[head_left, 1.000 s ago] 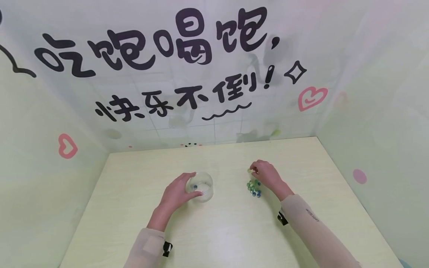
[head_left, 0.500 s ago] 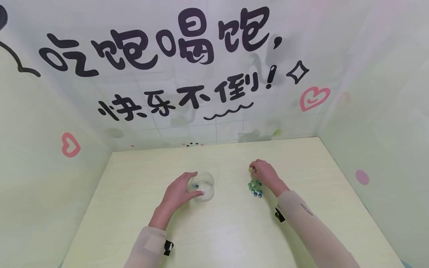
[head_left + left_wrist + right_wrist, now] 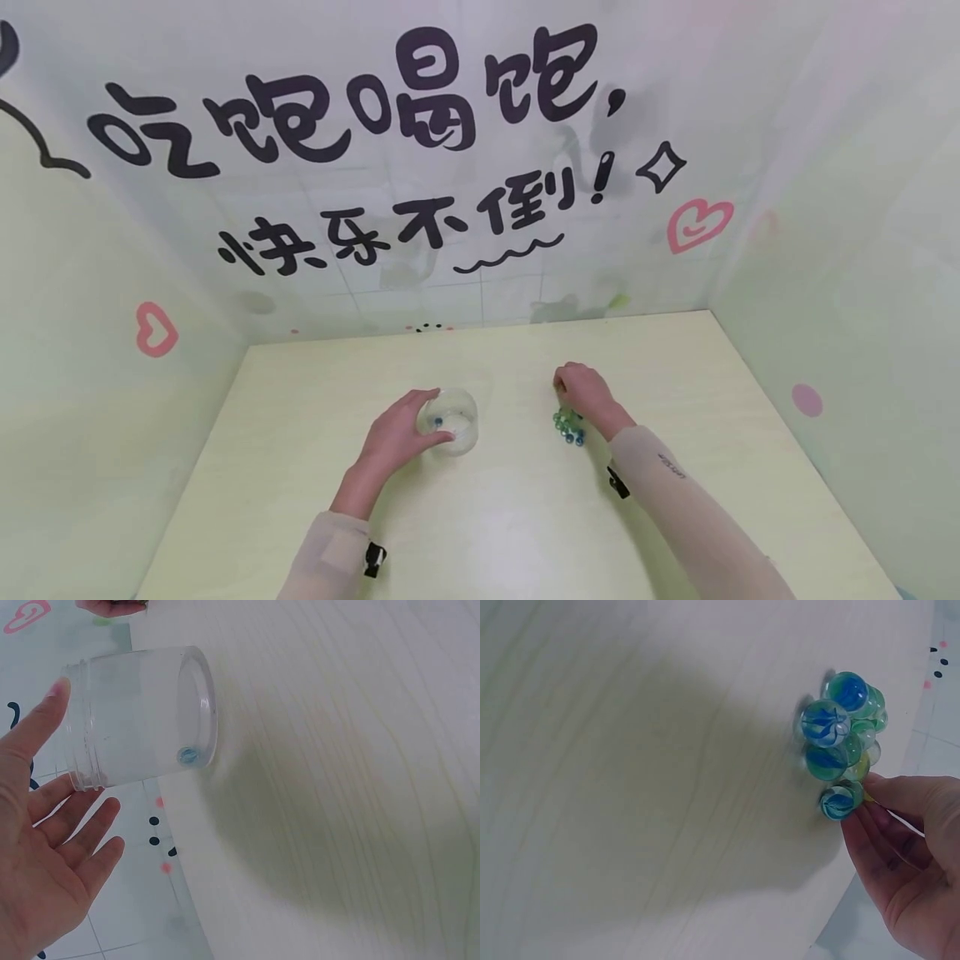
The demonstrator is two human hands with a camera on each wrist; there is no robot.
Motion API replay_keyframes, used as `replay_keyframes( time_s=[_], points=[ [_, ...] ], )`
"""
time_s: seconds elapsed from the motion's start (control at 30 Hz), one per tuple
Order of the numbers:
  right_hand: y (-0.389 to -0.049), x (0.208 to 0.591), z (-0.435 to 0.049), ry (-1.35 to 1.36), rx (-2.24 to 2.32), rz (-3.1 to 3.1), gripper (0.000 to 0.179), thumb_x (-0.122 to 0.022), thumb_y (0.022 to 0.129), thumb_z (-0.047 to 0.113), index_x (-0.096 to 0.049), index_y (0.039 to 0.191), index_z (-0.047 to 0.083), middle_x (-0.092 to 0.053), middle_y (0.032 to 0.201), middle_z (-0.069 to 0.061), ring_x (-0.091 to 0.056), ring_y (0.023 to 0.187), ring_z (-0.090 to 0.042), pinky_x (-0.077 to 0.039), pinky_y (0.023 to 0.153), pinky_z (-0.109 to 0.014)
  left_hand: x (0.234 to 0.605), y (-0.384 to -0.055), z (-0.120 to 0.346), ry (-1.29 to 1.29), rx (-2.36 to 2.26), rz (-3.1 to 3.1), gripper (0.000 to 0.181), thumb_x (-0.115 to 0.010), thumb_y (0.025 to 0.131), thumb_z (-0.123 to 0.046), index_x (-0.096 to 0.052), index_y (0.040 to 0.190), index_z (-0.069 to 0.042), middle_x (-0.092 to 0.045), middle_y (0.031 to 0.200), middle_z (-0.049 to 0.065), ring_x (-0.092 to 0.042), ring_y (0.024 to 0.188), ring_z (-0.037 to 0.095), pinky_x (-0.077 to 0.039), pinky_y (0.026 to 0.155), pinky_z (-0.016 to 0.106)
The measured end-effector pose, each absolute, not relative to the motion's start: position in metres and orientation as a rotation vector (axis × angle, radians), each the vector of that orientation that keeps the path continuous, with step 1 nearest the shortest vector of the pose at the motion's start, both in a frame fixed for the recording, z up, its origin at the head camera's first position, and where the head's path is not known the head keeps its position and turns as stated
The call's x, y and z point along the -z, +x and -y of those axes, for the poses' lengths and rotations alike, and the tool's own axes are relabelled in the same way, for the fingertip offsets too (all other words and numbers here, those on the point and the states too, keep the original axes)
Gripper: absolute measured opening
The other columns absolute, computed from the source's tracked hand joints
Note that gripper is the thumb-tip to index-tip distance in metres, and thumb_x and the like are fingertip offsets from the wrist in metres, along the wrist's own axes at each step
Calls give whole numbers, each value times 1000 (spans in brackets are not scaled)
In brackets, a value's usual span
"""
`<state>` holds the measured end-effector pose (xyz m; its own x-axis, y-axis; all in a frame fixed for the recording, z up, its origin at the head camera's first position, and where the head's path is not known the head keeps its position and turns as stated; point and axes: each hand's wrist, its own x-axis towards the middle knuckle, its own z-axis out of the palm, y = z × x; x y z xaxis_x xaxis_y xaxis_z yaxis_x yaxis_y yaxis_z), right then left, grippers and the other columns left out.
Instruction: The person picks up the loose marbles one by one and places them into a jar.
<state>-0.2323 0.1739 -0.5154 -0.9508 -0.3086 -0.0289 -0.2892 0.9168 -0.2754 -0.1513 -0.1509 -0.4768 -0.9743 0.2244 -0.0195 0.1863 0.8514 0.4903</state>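
A clear jar (image 3: 468, 427) stands upright on the table, left of centre. My left hand (image 3: 393, 432) grips it near the mouth, thumb on one side and fingers round the other. One blue marble (image 3: 187, 755) lies at the bottom of the jar. To the right, a tight cluster of green and blue marbles (image 3: 567, 423) sits on the table, several of them with swirled cores. At its far side, my right hand (image 3: 588, 393) pinches a marble with a yellow tint (image 3: 868, 797), mostly hidden between thumb and fingers. A blue-swirled marble (image 3: 838, 802) lies right at these fingertips.
The pale wood-grain table (image 3: 495, 517) ends at a back wall (image 3: 480, 250) with black lettering, and side walls rise at left and right. A small black device (image 3: 375, 558) is strapped at the left sleeve; another black device (image 3: 618, 482) is at the right.
The right hand has lowered slightly toward the marbles, and the yellow-green marble seen at its fingertips is now hidden in the head view. The left hand stays on the jar.
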Motion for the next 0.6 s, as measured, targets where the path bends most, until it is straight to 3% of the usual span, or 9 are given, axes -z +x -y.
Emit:
replay_keyframes(
  time_s=[0.37,0.6],
  points=[
    [-227,500,-170,-526,531,-2995,11,-68,89,1,-74,97,3,-71,92,-9,-66,86,-23,-59,80,-36,475,-153,151,313,-786,-2942,77,-82,80,-45,-52,144,-12,-57,143,13,-55,131,35,-50,103,54],
    [-215,486,-155,-613,562,-3017,9,-70,89,4,-75,97,5,-69,87,-5,-62,77,-15,-56,70,-29,478,-150,152,323,-794,-2943,79,-82,79,-46,-53,144,-12,-57,144,12,-55,131,35,-51,103,52]
  ],
)
